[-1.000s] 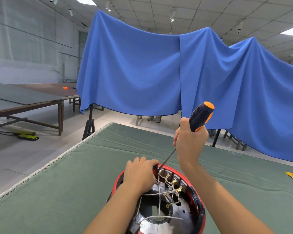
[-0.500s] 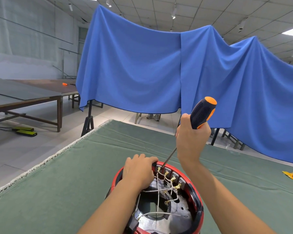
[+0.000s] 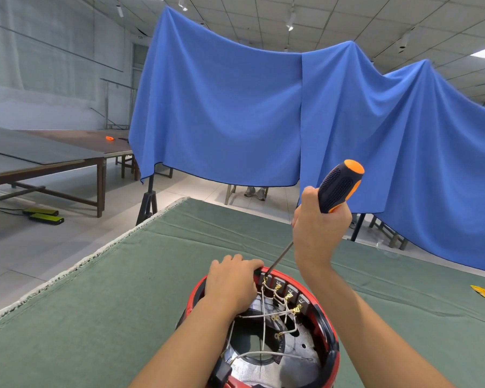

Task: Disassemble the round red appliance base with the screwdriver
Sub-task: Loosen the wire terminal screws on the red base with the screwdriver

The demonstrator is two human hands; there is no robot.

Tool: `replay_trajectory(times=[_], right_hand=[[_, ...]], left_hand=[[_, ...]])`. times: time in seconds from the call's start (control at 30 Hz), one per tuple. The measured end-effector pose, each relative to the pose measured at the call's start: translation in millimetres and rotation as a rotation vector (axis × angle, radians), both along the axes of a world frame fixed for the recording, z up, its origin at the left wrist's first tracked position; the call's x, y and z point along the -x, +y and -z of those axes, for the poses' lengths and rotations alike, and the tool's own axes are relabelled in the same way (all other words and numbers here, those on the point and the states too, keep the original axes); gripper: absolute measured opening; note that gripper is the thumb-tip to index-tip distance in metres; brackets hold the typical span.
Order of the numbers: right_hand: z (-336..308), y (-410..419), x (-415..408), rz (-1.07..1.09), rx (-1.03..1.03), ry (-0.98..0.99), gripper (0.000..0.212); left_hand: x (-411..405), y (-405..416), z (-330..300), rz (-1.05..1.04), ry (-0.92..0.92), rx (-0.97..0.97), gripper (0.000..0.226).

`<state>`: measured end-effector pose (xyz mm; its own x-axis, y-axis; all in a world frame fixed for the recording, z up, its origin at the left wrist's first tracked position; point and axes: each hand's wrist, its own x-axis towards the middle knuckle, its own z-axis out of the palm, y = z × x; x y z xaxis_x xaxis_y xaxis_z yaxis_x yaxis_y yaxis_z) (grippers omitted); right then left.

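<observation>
On the green table [image 3: 101, 317], close in front of me, sits the red base [image 3: 329, 331], open side up, wires showing. My left hand [image 3: 233, 284] grips its far rim. My right hand [image 3: 318, 233] clasps the screwdriver [image 3: 339, 189], tip down at the rim's terminals beside my left fingers.

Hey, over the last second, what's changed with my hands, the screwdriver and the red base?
Very little. The view shifted a bit, so the scene sits slightly differently in frame. The right hand keeps its grip on the screwdriver, tip still at the far inner rim of the red base, by the terminal row. The left hand still holds that rim. Nothing was picked up or let go, and the white wires lie as before.
</observation>
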<state>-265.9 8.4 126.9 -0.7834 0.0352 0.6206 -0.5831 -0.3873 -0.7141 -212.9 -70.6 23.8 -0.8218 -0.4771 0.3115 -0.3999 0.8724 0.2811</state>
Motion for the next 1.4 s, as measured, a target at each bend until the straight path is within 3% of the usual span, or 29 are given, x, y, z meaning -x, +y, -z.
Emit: replay_trajectory(times=[0.23, 0.37, 0.47, 0.7, 0.93, 1.2, 1.4], right_hand=[[-2.4, 2.4, 2.0, 0.049, -0.141, 0.062, 0.024], [-6.7, 3.9, 6.8, 0.269, -0.417, 0.163, 0.029], [-12.6, 1.5, 10.4, 0.379, -0.506, 0.204, 0.032], [-17.0, -7.6, 30.5, 0.205, -0.383, 0.161, 0.029], [-21.0, -26.3, 61.2, 0.23, -0.447, 0.032, 0.037], [-20.7, -18.0, 82.3, 0.226, -0.399, -0.262, 0.026], [-10.5, 3.1, 60.0, 0.171, -0.226, -0.077, 0.024]], left_hand=[[0.0, 0.5, -0.4, -0.004, -0.009, 0.008, 0.049], [-1.1, 1.2, -1.5, -0.006, -0.016, 0.01, 0.049], [-1.6, 1.8, -1.6, -0.006, -0.018, 0.01, 0.049], [-1.4, 1.3, -2.6, -0.003, -0.025, -0.001, 0.048], [-2.0, 0.5, -1.7, 0.003, -0.018, -0.019, 0.047], [-1.1, -1.0, -1.6, 0.013, 0.003, -0.048, 0.04], [-0.1, -1.8, -3.9, 0.016, -0.013, -0.064, 0.036]])
